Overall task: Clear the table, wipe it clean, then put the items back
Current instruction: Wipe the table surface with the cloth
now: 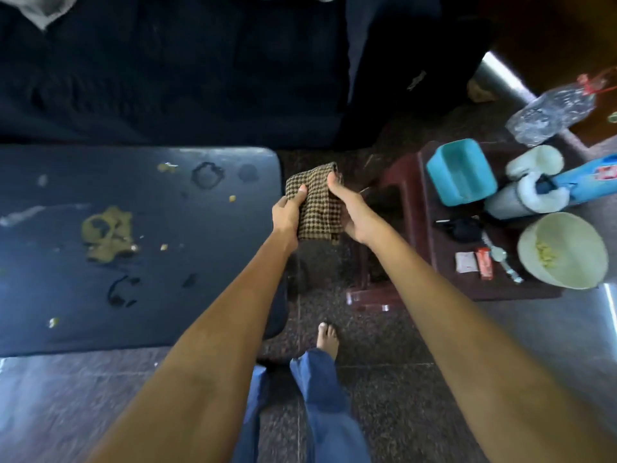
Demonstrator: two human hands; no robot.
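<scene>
Now cloth (pixel 315 205) pinched between both hands' fingers (pixel 302 192).

Premises are presenting as a private home, most likely a living room. A dark blue sofa (pixel 173 71) is occupying the upper left of the frame, with a low dark table (pixel 140 289) standing directly before it and showing food smears and ring marks. At right, a maroon plastic stool (pixel 417 202) is carrying household items: a teal container (pixel 460 172), a cream bowl (pixel 564 252), a wristwatch (pixel 497 253). Polished stone floor tiles (pixel 384 345) are running along the lower frame, where a bare foot (pixel 327 335) is standing.
</scene>
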